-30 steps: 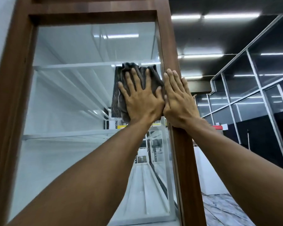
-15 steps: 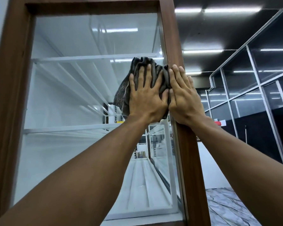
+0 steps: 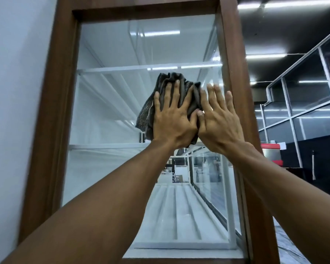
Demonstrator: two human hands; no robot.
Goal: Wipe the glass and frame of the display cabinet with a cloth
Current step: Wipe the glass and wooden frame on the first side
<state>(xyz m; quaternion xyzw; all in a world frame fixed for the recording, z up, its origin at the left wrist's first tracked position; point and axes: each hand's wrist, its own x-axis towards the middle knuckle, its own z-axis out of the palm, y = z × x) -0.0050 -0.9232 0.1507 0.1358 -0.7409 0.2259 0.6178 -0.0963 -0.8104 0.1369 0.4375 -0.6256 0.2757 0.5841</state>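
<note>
A tall display cabinet with a dark brown wooden frame (image 3: 51, 119) and a large glass pane (image 3: 111, 103) fills the view. My left hand (image 3: 171, 119) presses a crumpled dark brown cloth (image 3: 171, 80) flat against the glass with straight, spread fingers. Beside it, my right hand (image 3: 219, 119) lies flat on the glass next to the right frame post (image 3: 238, 82), its thumb touching the cloth's right edge.
White shelves (image 3: 112, 68) show behind the glass. A pale wall (image 3: 13, 92) stands to the left. On the right are glass partitions with metal bars (image 3: 293, 115), a red box (image 3: 270, 146) on a counter, and a marbled floor.
The cabinet now sits further right and lower in view. The cloth bunched up more under my left hand. My right hand shifted from the frame post onto the glass beside the cloth.
</note>
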